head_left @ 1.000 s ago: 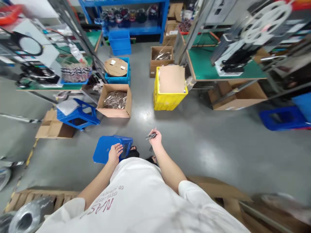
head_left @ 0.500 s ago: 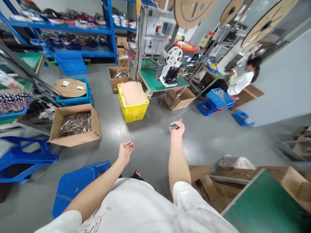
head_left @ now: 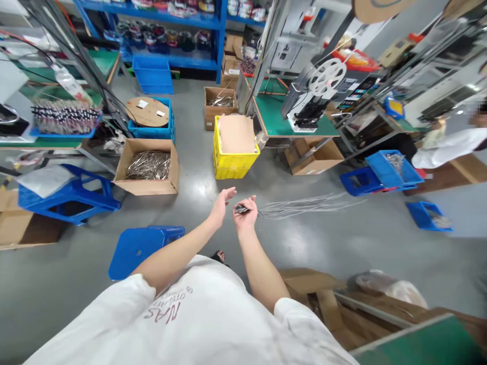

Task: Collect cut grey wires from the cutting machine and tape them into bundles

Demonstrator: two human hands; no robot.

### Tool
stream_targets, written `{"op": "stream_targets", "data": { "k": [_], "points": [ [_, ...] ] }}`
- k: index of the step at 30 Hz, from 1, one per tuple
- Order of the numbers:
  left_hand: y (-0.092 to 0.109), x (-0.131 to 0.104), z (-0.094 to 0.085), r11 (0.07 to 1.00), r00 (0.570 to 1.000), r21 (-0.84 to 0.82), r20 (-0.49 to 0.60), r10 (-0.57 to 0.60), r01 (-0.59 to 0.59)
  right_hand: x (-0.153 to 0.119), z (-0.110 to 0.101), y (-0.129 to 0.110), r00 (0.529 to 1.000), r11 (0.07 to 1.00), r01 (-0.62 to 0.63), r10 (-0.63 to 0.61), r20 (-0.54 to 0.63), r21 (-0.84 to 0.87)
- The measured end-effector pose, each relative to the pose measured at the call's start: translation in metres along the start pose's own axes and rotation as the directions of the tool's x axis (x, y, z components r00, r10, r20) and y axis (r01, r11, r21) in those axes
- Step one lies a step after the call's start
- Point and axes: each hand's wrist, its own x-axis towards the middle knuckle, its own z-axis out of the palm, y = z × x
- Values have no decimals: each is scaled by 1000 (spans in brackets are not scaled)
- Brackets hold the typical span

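Observation:
My right hand (head_left: 246, 217) is closed around a bundle of thin grey wires (head_left: 297, 208). Their long loose ends trail out to the right over the floor, and dark tips show at the left side of the fist. Just left of it my left hand (head_left: 219, 207) holds nothing, its fingers stretched out toward the bundle's tip end. A small gap separates the two hands.
Beyond my hands stands a yellow crate (head_left: 236, 165) topped with cardboard. At left are a carton of wires (head_left: 175, 170) and a blue stool (head_left: 129, 253). A green-topped bench (head_left: 272, 124) carries a machine (head_left: 304, 116). A person (head_left: 452, 147) sits at far right.
My hands have come close together in front of me, the right one moving left with the bundle. The wires' trailing ends now show. The view has shifted, moving the room rightward.

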Motion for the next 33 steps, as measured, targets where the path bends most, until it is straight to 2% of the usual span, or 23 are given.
{"op": "stream_targets", "data": {
  "k": [4, 7, 10, 12, 14, 16, 18, 21, 24, 26, 29, 33],
  "points": [
    [-13, -30, -67, 994, 989, 94, -130, 76, -64, 4, -17, 4, 974, 999, -18, 10, -227, -36],
    [-25, -48, -111, 990, 962, 132, -262, 81, -47, 5, -39, -3, 962, 998, -31, 45, -268, 57],
    [-37, -56, -136, 992, 936, 126, -350, 35, 10, 8, -64, -19, 969, 985, -89, 120, -217, 149],
    [-45, -55, -139, 992, 926, 111, -378, -10, 56, 13, -79, -30, 963, 973, -183, 206, -172, 139],
    [-51, -52, -133, 991, 919, 98, -391, -47, 92, 20, -91, -38, 944, 955, -284, 295, -151, 89],
    [-55, -47, -120, 990, 921, 93, -384, -67, 111, 30, -100, -47, 935, 953, -298, 302, -185, 46],
    [-57, -41, -105, 989, 933, 90, -350, -76, 115, 42, -105, -60, 942, 980, -197, 193, -275, 12],
    [-58, -36, -81, 990, 957, 78, -274, -91, 116, 56, -105, -88, 927, 999, 34, -30, -373, 4],
    [-57, -32, -62, 992, 969, 51, -226, -102, 116, 58, -95, -121, 919, 970, 228, -183, -349, 90],
    [-56, -29, -51, 992, 969, 16, -215, -119, 125, 50, -84, -133, 926, 950, 282, -233, -298, 136],
    [-56, -23, -36, 986, 963, -58, -214, -164, 155, 32, -66, -119, 946, 951, 288, -266, -185, 109],
    [-56, -9, -10, 962, 945, -165, -210, -250, 217, 4, -42, -52, 935, 926, 323, -344, -87, -197]
  ]
}}
